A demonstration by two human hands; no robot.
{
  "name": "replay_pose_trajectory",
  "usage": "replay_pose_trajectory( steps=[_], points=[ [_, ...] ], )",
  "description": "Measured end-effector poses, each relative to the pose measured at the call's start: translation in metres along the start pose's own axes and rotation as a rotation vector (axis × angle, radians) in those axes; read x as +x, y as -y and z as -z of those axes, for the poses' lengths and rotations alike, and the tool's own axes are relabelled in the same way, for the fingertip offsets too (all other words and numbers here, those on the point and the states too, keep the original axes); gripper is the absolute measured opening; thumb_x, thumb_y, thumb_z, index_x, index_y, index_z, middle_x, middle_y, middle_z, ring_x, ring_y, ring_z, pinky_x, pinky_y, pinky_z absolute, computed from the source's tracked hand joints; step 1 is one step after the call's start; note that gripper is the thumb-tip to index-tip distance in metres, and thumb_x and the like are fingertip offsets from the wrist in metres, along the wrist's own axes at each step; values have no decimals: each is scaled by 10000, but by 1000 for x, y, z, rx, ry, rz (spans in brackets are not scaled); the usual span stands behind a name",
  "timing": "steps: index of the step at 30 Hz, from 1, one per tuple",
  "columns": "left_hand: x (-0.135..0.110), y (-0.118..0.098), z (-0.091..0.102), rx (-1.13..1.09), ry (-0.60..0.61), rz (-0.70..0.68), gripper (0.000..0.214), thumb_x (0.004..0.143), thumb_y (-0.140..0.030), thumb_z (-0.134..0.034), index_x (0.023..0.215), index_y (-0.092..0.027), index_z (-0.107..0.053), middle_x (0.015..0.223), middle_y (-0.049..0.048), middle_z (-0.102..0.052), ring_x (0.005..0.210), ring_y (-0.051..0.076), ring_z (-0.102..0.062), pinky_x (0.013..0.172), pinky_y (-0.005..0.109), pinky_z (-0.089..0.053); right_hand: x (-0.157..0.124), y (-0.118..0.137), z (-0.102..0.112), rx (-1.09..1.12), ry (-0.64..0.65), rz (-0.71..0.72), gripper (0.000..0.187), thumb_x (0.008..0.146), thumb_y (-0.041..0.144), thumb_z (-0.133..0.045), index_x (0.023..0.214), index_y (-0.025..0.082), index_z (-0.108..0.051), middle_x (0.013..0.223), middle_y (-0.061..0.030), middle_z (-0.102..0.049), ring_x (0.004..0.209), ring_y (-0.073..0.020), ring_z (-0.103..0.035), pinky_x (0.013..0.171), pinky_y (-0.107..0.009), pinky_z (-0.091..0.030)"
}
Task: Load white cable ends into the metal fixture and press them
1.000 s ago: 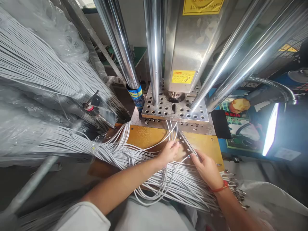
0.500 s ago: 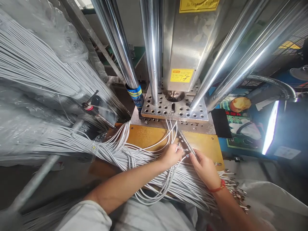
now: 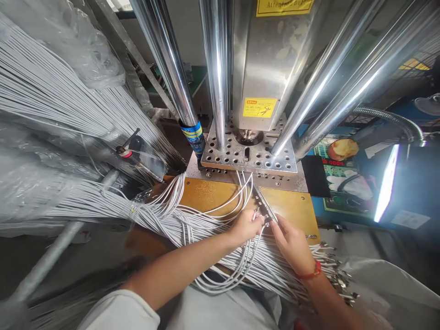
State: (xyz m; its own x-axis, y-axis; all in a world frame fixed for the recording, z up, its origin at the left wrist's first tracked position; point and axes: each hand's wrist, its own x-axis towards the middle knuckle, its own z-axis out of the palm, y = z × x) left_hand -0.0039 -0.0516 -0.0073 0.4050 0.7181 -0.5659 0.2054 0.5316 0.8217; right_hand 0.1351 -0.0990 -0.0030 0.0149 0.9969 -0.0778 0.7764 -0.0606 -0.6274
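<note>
My right hand (image 3: 293, 243), a red bracelet at its wrist, grips the near end of a narrow slotted metal bar (image 3: 264, 201) between thumb and fingers. The bar slants away under the press plate. On its left side, my left hand (image 3: 244, 227) is closed in a pinch on a white cable (image 3: 256, 247) near its small metal connector (image 3: 267, 224), against the bar's slotted edge. The fingertips partly hide the connector. A large bundle of white cables (image 3: 213, 231) lies beneath both hands, and a few more cables (image 3: 242, 195) run under the plate.
Ahead stands a steel press with a perforated plate (image 3: 254, 166) and shiny columns (image 3: 216, 73). A tan board (image 3: 206, 195) lies below it. At right are a bright lamp (image 3: 387, 183), a control panel (image 3: 335, 172) and a bitten apple (image 3: 343, 149). Plastic-wrapped cables (image 3: 44, 87) hang at left.
My left hand has shifted slightly down and right along the bar with the cable end. The loose cable loops below it have moved a little. My right hand has stayed nearly still.
</note>
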Motion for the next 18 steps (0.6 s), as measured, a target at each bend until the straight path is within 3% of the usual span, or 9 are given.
replay_pose_trajectory(
  steps=[7, 18],
  points=[
    [-5, -17, 5, -20, 41, 103, 161, 788, -233, -421, 652, -167, -369, 438, -82, -397, 284, 17, -258, 334, 174, -195, -1, -2, 1, 53, 24, -27, 376, 860, 402, -322, 1043, 170, -553, 901, -78, -636, 782, -189, -586, 672, -268, -435],
    [1, -12, 6, -196, 161, 111, 186, 762, -273, -458, 633, -170, -371, 422, -91, -341, 300, 10, -221, 337, 176, -136, -3, -4, -3, 96, 8, -81, 377, 852, 409, -336, 1049, 175, -556, 872, -34, -642, 751, -146, -581, 643, -205, -415]
  ],
)
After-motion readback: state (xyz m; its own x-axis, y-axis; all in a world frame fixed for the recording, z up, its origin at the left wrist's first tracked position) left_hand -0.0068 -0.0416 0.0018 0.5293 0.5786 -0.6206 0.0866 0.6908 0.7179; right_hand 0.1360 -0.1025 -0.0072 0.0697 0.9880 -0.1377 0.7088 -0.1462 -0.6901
